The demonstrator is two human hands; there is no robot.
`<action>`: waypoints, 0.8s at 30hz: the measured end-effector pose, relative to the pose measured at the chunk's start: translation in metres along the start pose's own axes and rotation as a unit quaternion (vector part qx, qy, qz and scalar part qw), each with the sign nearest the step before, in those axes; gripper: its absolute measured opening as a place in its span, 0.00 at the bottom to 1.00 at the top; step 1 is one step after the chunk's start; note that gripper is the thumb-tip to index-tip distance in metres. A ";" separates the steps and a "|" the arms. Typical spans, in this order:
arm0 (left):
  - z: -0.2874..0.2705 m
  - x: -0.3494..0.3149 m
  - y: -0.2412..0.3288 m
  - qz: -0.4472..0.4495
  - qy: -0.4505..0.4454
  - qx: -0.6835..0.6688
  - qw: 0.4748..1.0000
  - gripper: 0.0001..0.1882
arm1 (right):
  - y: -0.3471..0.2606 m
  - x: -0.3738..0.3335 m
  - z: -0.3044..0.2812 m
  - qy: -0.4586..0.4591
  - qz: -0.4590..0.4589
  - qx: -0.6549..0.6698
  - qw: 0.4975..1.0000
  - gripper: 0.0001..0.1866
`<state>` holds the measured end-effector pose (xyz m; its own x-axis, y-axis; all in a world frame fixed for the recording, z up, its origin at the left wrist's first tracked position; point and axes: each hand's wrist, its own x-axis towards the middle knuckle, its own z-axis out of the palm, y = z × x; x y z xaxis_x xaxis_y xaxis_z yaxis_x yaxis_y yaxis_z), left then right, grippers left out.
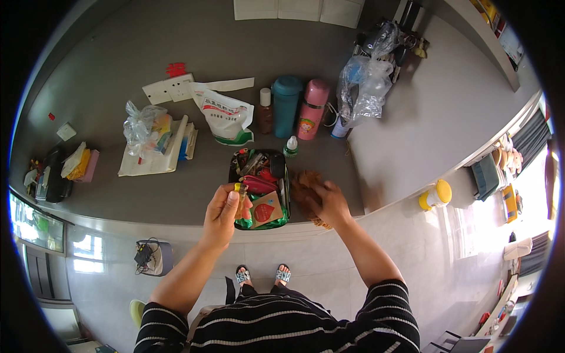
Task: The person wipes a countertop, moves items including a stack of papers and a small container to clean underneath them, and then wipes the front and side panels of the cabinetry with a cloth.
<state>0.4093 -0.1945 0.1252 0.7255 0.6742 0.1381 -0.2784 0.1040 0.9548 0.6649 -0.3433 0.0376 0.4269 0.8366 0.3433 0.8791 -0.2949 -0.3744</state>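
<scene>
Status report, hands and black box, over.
Left hand: holding small yellow-ended item. Right hand: at brown bundle, grip unclear. Black box: open, filled. Left hand hides part of its left side.

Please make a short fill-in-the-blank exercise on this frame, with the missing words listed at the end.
1. The left hand holds a small item with a ____ end.
2. The right hand is at the brown crumpled item, on the ____ side of the black container.
3. The teal bottle stands to the ____ of the pink bottle.
4. The small green bottle has a ____ cap.

Missing words: yellow; right; left; white.
</scene>
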 end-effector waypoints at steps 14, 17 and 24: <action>0.007 -0.015 0.010 -0.019 0.025 0.035 0.999 0.15 | 0.090 0.124 0.026 0.001 0.165 -0.347 0.923 0.17; 0.007 -0.016 0.017 -0.012 0.018 0.029 0.999 0.16 | 0.090 0.114 0.015 -0.005 0.185 -0.278 0.943 0.14; 0.000 -0.021 0.022 0.008 0.021 0.001 1.000 0.16 | 0.022 0.024 -0.038 -0.092 0.180 -0.098 0.974 0.19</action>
<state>0.3877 -0.2064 0.1435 0.6939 0.7058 0.1425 -0.2881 0.0907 0.9533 0.7025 -0.3472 0.0704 0.6860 0.7257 0.0525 0.7103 -0.6523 -0.2647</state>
